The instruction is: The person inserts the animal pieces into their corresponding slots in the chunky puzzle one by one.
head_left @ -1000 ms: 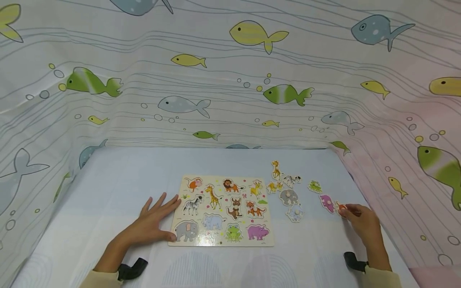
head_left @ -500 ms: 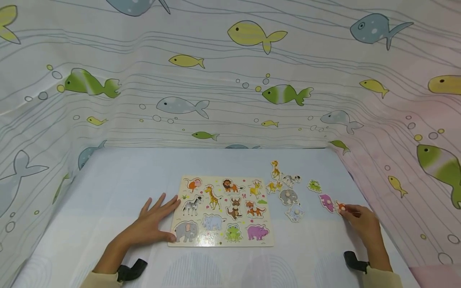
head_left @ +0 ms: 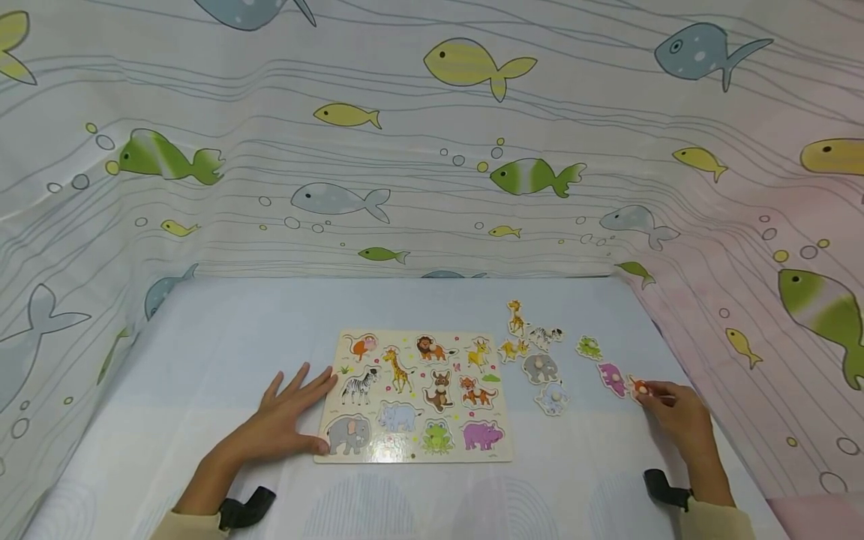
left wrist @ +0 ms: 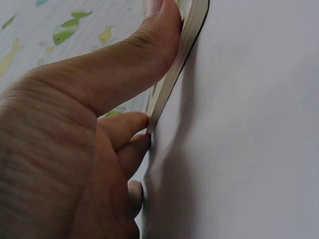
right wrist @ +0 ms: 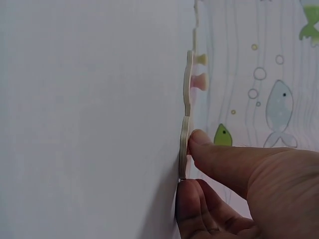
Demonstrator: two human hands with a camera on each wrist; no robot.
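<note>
The animal puzzle board [head_left: 418, 457], a pale wooden sheet with animal pictures, lies flat on the table. My left hand [head_left: 277, 424] spreads straight fingers along its left side, fingertips at the edge and thumb on the near-left corner; the left wrist view shows the thumb over the board's edge [left wrist: 174, 64]. Far to the right, my right hand [head_left: 675, 420] pinches an orange animal puzzle piece [head_left: 637, 387], largely hidden behind the fingers. In the right wrist view the thumb [right wrist: 214, 154] is on the piece's face and a fingertip is at its lower edge [right wrist: 183, 149].
A purple hippo piece [head_left: 613, 380] lies beside the orange one, with a frog piece [head_left: 589, 347] behind it. Between them and the board are giraffe [head_left: 516, 319], zebra [head_left: 545, 337], goat [head_left: 514, 350], grey elephant [head_left: 541, 369] and light-blue [head_left: 553, 399] pieces. Fish-print cloth [head_left: 418, 150] surrounds the table.
The head view shifts very slightly. Both hands stay in place; the right fingers adjust a little on the orange puzzle piece.
</note>
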